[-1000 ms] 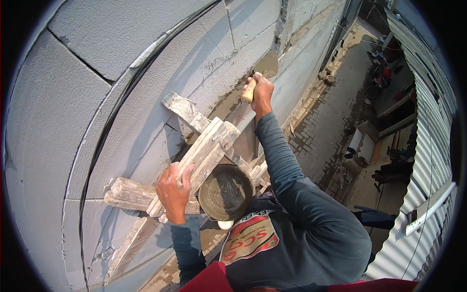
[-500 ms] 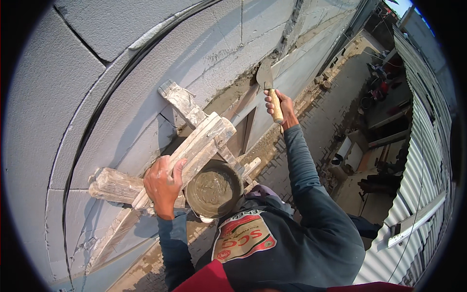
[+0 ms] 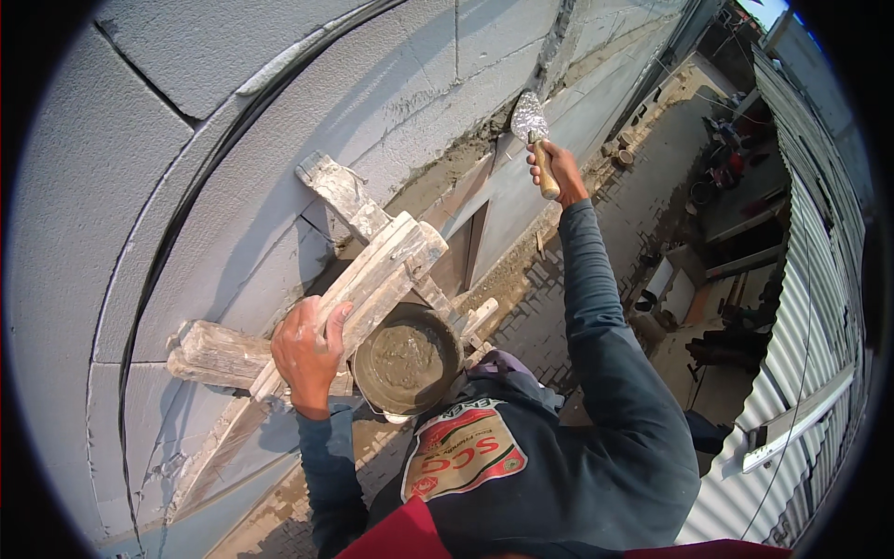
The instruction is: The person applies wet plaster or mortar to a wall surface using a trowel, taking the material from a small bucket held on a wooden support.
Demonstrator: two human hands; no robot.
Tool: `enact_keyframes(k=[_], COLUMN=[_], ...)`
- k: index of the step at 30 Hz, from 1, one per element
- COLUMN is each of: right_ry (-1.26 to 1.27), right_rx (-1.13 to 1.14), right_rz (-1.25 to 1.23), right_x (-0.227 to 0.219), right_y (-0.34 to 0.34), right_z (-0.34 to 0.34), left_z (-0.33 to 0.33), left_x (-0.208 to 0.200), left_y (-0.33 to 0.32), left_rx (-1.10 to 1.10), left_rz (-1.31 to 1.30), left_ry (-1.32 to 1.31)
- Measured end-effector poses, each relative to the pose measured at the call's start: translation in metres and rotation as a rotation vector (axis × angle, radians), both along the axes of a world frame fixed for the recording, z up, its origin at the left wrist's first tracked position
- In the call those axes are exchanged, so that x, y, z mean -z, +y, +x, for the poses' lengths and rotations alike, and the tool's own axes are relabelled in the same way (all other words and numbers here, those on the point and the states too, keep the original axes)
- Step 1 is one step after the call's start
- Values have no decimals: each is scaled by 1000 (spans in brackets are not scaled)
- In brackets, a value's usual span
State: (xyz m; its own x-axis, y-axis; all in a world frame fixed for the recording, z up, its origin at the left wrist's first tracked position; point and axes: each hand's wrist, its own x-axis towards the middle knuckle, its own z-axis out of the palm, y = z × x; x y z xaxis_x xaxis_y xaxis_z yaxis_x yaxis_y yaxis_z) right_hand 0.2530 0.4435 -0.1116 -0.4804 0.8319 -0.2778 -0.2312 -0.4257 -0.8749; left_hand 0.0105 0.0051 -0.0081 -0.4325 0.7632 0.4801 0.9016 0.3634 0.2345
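My right hand [image 3: 557, 173] grips the wooden handle of a trowel [image 3: 529, 119], its metal blade up against the wall near a rough mortar patch [image 3: 466, 154]. Fingers wrap fully round that handle. On the left, my left hand [image 3: 307, 349] clasps a pale, worn wooden beam [image 3: 382, 275], thumb on its upper face and fingers over the far side. Close beside that beam, below it in the picture, hangs or stands a bucket [image 3: 364, 373] of wet grey mortar [image 3: 407, 357]; what bears it is hidden.
Large grey wall blocks [image 3: 251, 177] fill the left, with a black cable [image 3: 172, 238] running along them. Further timbers [image 3: 219, 356] jut from the wall by the beam. Far below lies a paved alley [image 3: 615, 242]. A corrugated metal roof [image 3: 810, 307] edges the right side.
My right hand and the trowel have shifted slightly right, and the blade has turned so its face now catches bright light. My left hand stays on the beam.
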Motion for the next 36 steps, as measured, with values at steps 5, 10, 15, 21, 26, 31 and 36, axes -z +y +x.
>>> enact_keyframes(k=[5,10,15,21,26,31,36], right_ry=[-201,102,-31,-55,-217,-108,122], right_rx=[6,-66,-92,1,-16,-5,-134], right_rz=[79,-78,-67,36,36,19,-120], right_x=[18,41,16,10,16,27,23], right_y=[-14,-13,-42,-14,-16,-9,-26], right_z=[9,19,8,13,16,26,0], left_z=[0,0,-2,2,-1,-1,1], left_x=[1,2,4,2,6,7,2], left_y=[1,3,-2,2,-2,0,2], left_rx=[-21,-5,-33,-23,-34,-34,-38], left_rz=[-17,-32,-18,-37,-26,-28,-42], left_ry=[13,28,50,22,39,46,20])
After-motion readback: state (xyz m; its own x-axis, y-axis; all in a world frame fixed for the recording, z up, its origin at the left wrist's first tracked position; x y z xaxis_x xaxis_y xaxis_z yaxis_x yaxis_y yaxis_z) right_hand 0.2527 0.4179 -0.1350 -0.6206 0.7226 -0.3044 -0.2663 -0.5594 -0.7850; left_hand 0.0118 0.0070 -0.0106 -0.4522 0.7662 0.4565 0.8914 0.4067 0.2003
